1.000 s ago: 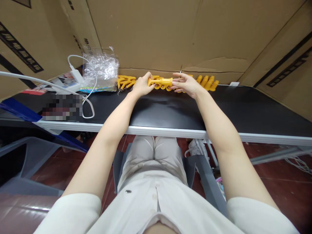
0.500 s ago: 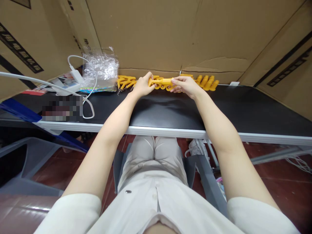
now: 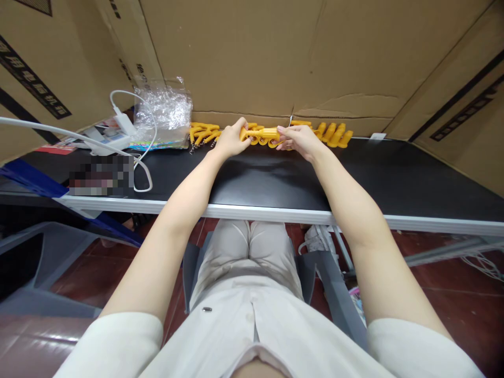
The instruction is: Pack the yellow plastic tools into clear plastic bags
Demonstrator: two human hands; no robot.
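A yellow plastic piece [image 3: 263, 134] is held between both hands at the far edge of the black table [image 3: 275, 178]. My left hand [image 3: 231, 140] grips its left end with closed fingers. My right hand [image 3: 299, 140] pinches its right end. Behind them a row of similar yellow pieces [image 3: 334, 134] lies along the cardboard wall, and more yellow pieces with small chains [image 3: 202, 133] lie to the left.
A crumpled clear plastic bag [image 3: 162, 111] sits at the back left beside a white charger and cable [image 3: 125, 124]. Cardboard walls [image 3: 252, 52] enclose the table on three sides. Below the table edge are my lap and a grey chair.
My right hand has slid left along the yellow piece and its fingers have closed in on it. The left hand has barely moved.
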